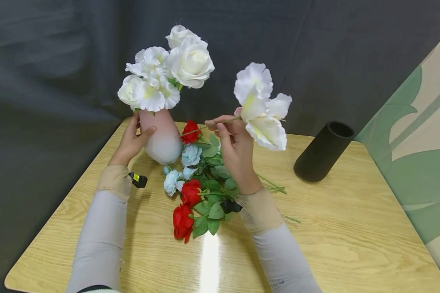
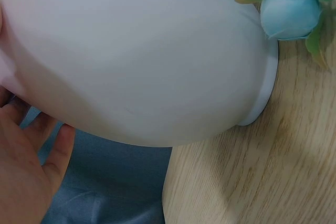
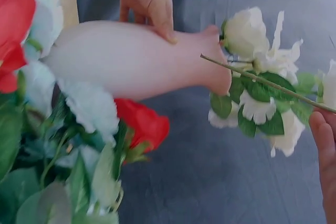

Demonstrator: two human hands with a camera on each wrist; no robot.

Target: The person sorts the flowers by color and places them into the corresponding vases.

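Observation:
A pink-and-white vase [image 1: 163, 138] stands near the table's far left, with several white flowers [image 1: 190, 63] in its mouth. My left hand [image 1: 129, 143] grips it from the left around the narrow upper part, the thumb across the front. In the left wrist view some fingertips pass out of sight behind the vase [image 2: 136, 66]. My right hand [image 1: 238, 152] pinches the thin stem of a single white flower [image 1: 264, 112] with frilled, yellow-tinged petals. In the right wrist view the bare end of this stem [image 3: 262, 81] lies across the vase's mouth, apparently in front of it.
Between my arms lie red roses [image 1: 191, 192], pale blue flowers [image 1: 172, 182] and green leaves [image 1: 214, 209] on the wooden table [image 1: 352, 236]. A black cylindrical vase [image 1: 320, 154] stands at the right. Behind the table hangs a dark curtain [image 1: 315, 53]; a leaf-patterned panel [image 1: 425, 134] borders the right side.

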